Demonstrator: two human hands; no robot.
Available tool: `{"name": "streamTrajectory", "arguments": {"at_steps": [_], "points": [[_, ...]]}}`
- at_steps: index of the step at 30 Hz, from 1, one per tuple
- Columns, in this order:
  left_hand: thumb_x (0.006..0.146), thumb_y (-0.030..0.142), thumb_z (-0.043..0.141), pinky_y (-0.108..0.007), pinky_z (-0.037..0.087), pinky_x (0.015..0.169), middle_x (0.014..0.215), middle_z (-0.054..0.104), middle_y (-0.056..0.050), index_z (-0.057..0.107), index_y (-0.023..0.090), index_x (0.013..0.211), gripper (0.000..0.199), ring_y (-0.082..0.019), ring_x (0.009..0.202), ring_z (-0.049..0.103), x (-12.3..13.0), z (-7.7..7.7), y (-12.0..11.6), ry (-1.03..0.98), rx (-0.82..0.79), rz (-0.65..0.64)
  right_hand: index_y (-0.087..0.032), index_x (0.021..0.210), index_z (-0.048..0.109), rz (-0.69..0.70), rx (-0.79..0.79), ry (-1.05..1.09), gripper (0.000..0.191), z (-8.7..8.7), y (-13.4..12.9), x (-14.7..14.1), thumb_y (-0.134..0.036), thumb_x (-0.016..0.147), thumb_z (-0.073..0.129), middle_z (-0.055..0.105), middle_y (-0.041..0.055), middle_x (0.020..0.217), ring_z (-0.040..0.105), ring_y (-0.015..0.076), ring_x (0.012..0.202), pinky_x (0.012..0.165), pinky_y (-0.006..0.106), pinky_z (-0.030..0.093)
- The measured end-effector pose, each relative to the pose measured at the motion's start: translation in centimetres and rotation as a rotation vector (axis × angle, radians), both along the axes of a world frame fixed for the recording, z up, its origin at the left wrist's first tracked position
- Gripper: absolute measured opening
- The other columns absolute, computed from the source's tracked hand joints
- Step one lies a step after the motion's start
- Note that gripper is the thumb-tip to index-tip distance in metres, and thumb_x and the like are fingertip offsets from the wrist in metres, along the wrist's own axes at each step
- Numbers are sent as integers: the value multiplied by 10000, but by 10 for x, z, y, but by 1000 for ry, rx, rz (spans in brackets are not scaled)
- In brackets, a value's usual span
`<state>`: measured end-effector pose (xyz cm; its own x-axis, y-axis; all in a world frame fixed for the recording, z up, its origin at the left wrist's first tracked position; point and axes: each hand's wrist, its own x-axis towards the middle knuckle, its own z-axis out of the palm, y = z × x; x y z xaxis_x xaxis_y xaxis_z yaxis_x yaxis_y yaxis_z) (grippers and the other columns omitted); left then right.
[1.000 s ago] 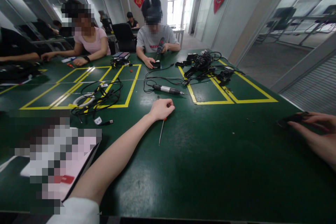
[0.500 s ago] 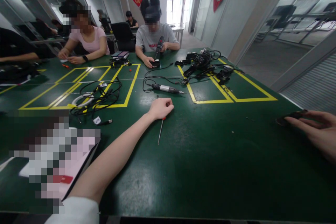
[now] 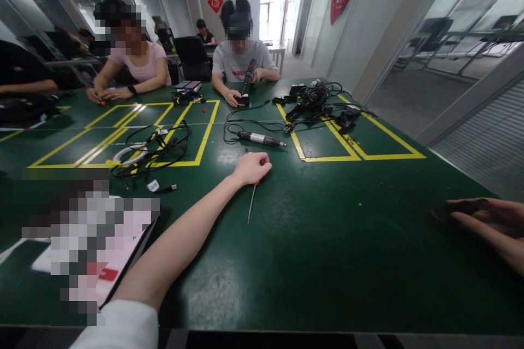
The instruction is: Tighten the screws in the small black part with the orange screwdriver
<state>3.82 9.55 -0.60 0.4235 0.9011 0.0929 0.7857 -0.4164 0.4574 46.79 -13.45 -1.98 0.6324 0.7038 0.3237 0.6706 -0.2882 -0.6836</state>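
Note:
My left hand (image 3: 252,168) rests closed on the green table, wrapped round the red handle of a screwdriver (image 3: 252,203) whose metal shaft points back toward me. Most of the handle is hidden under the hand. At the right edge, my right hand (image 3: 489,223) pinches a flat dark object (image 3: 452,211) between thumb and fingers, just over the table; its details are blurred. Beyond my left hand lies a black and silver electric screwdriver (image 3: 261,138) with its cable.
The green table (image 3: 335,262) carries yellow tape rectangles. Black cables (image 3: 313,103) are heaped at the back right, and more cables (image 3: 164,147) lie at left. A pink device (image 3: 126,240) sits near left. Across the table, a person (image 3: 241,60) holds a power tool.
My right hand has moved slightly down with the dark object. My left hand has stayed put on the screwdriver. At far left, a person's hands have shifted toward a small orange item.

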Motion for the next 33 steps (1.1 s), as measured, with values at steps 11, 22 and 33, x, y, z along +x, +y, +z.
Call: {"name": "streamTrajectory", "arguments": {"at_steps": [11,22,33], "points": [[883,280,561,-298,462,768,922,788,-23,754,226,854,203,-229,899,689,0,0,0,3,2,-5,-280,743,722,155,-127,399,427,29,-7,-100,-454,397,901,825,81,875,790,342,797,633,407,672],[888,292,561,-299,470,773,929,790,-24,749,223,839,206,-226,899,687,-2,-1,1,-2,17,-16,-204,1076,827,773,-65,459,480,7,53,-205,-573,769,851,824,126,1089,804,316,924,828,466,713],[883,288,570,-295,472,762,906,792,-25,761,225,855,203,-225,868,692,-1,-3,1,-1,16,-14,-231,1029,818,1040,-18,303,249,11,99,-218,-416,863,788,801,95,1124,763,288,1027,963,463,652]]}}
